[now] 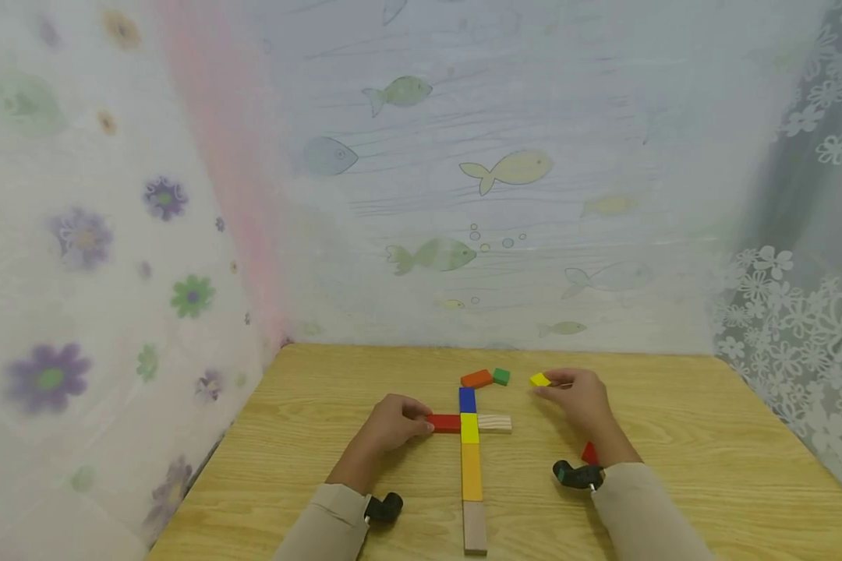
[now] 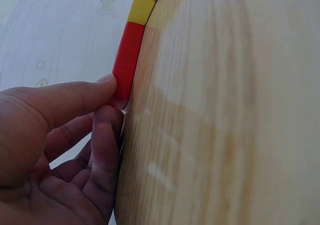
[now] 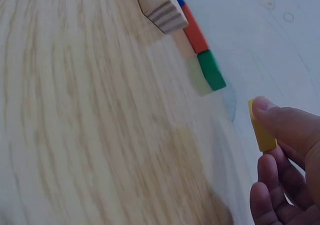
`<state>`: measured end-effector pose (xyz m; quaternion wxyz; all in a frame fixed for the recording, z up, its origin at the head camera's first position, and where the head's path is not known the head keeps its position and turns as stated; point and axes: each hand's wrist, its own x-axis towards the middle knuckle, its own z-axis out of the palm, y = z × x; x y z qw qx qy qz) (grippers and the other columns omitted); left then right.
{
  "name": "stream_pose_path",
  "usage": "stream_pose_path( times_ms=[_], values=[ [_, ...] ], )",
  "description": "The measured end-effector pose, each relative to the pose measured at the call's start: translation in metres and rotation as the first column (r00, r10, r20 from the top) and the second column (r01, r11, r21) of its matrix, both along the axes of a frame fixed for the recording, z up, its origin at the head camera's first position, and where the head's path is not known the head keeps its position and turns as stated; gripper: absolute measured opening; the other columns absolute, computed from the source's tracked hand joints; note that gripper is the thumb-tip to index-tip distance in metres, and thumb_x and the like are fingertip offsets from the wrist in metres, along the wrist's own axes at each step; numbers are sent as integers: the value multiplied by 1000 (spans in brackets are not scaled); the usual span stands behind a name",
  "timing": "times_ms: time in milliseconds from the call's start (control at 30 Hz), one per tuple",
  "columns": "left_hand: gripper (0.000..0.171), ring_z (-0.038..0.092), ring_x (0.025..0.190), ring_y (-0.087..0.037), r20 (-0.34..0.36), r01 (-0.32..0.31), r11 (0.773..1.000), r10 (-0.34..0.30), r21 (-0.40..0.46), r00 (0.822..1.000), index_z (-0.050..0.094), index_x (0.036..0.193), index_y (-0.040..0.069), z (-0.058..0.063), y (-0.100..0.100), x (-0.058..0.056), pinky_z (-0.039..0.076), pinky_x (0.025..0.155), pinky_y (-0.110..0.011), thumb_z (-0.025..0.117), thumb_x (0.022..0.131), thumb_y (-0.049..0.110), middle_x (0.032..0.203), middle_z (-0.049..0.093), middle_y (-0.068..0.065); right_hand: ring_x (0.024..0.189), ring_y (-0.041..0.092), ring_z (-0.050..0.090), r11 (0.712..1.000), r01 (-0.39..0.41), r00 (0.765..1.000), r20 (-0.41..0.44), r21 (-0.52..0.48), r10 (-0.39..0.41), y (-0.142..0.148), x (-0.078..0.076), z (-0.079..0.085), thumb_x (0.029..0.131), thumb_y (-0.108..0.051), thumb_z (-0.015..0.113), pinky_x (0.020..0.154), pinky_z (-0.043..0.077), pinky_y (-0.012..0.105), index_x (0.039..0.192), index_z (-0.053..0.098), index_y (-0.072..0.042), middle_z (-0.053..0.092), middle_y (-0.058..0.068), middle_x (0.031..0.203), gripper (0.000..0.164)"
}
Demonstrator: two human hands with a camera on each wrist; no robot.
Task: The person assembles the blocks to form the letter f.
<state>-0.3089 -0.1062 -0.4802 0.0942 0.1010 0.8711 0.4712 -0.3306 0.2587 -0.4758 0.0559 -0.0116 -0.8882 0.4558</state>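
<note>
My left hand (image 1: 395, 425) pinches the outer end of a red block (image 1: 445, 424), thumb on one side and fingertips at its end. That block's other end meets a yellow block (image 1: 469, 428) in a column of blocks. At the back right, my right hand (image 1: 581, 399) holds a small yellow block (image 3: 260, 127) between thumb and fingers, to the right of a green block (image 1: 501, 376). The green block touches an orange-red block (image 1: 476, 379), which lies slanted above a blue block (image 1: 467, 400). A pale striped wooden block (image 1: 494, 424) extends right from the column.
Below the column's yellow block, an orange block (image 1: 471, 471) and a brown block (image 1: 474, 527) run toward the front of the wooden table (image 1: 309, 460). A red triangular block (image 1: 589, 453) lies beside my right wrist. Patterned sheets (image 1: 421, 195) stand behind and at both sides.
</note>
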Motion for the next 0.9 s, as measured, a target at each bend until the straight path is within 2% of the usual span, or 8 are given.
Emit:
stream_pose_path(
  times_ms=[300,567,900],
  values=[
    [27,61,88,-19,-4,5,1000,-5,-3,1000,78,115,10,1,-1,1,55,78,-34,81,91,19,100,70,-4,104,30,69,999,22,1000,-3,43,-22,-11,-7,-6,88,-33,84,86,59,42,123,75,-5,74,14,117,46],
    [26,60,90,-19,2,-2,1000,2,-7,1000,78,115,13,-1,-1,-1,54,80,-34,81,91,21,102,70,-3,105,32,69,999,20,1000,-7,39,-20,-22,-11,-8,87,-30,85,90,58,45,119,76,-5,74,14,112,42],
    [26,59,89,-20,2,8,1000,-8,-14,1000,79,115,12,-1,-1,-2,54,79,-34,81,91,21,100,69,-3,105,31,69,997,36,999,20,74,-38,-31,-16,-9,86,-31,86,94,55,49,119,77,-6,75,14,114,42]
  ],
)
